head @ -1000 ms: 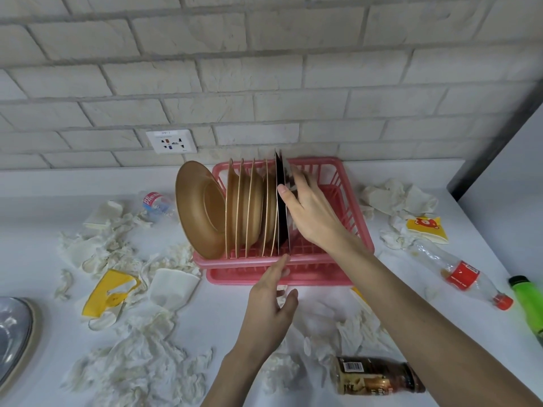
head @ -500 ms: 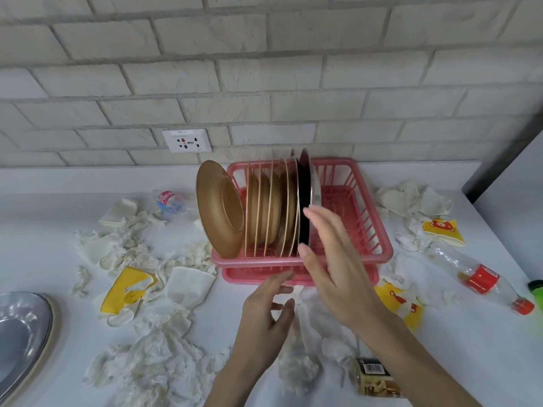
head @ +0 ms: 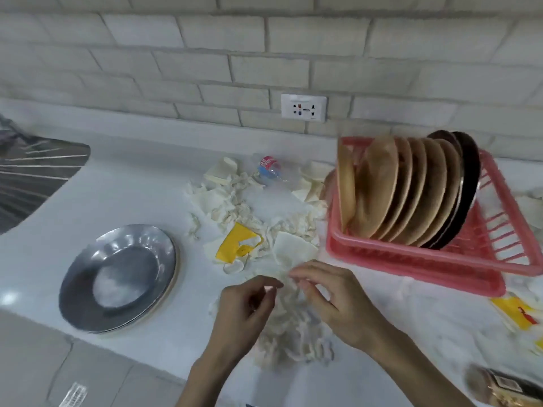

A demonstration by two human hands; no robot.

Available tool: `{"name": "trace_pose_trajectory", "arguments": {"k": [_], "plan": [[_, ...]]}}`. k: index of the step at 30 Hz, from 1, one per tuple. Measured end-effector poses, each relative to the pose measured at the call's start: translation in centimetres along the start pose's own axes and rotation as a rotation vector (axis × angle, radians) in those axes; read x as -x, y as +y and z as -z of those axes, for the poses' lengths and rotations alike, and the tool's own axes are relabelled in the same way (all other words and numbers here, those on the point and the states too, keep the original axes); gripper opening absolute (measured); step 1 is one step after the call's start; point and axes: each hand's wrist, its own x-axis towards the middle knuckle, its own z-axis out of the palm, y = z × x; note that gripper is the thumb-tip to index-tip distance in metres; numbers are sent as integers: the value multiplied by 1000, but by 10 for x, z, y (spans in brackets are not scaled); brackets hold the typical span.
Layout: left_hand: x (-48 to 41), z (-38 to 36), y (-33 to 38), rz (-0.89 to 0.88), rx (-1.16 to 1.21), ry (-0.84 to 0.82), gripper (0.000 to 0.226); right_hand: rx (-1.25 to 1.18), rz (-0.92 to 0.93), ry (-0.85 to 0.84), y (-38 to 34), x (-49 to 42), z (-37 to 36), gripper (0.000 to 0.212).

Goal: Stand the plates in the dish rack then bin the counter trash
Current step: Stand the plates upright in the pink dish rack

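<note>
Left hand [head: 246, 306]: back up, fingers curled, thumb near forefinger
Right hand [head: 332, 295]: fingers curled downward, fingertips close to the left hand's
Forearms: bare, reaching in from below
Grip: too blurred to tell

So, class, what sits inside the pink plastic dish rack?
Tan round plates stand on edge in a row, with dark plates at the right end. The near wall of the pink plastic dish rack covers their lower rims.

No text legible, all blurred: red-blue label on small bottle [head: 269, 168] far centre; red print on yellow wrapper [head: 518, 315] right; label on brown bottle [head: 507, 387] near right
</note>
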Motion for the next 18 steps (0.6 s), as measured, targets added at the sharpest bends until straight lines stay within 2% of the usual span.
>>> {"name": "trace_pose_trajectory", "arguments": {"k": [5,9,12,15,18], "plan": [[2,88,-48,82,-114,139,24,-56,-10,-161,-20,-42,-84,21],[3,159,-88,159,-183,262,26,-123,-86,-246,-36,-69,-142,27],[1,206,-124,236,-243,366,14,-154,-124,-267,-40,-85,-179,34],[-2,245,-159,230,-358,427,35,-178,-139,-237,-39,-96,-207,43],[-8,277,-191,322,-367,514,49,-187,-176,-223,-38,-104,-225,50]]}}
